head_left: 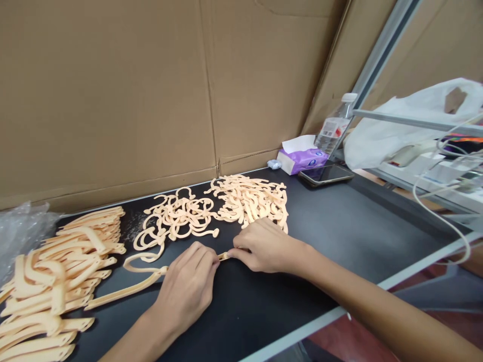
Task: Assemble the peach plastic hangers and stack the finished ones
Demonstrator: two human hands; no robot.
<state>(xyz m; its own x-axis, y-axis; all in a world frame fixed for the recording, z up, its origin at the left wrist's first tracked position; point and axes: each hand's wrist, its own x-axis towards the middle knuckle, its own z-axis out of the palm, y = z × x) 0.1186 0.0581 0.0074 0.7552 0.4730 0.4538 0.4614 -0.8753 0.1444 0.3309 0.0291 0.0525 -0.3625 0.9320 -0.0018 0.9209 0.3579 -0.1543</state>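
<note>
My left hand (190,281) is closed in a pinch on a peach-coloured plastic strip (223,256), whose end shows a small slot between my two hands. From the right, my right hand (262,246) pinches that same end with thumb and fingers. Just left of my left hand, a long peach strip (128,291) and a curved one reach out towards the side; my palm hides where they lead. Behind my hands lie a loose heap of curled peach pieces (184,216) and a denser pile of short curved pieces (251,198).
Larger peach strips (56,281) are stacked at the left, beside clear plastic wrap (22,236). A purple tissue pack (304,160), a phone (326,174) and a bottle (335,125) stand at the back right. Cardboard (113,90) walls the back; a metal shelf (411,120) is at right.
</note>
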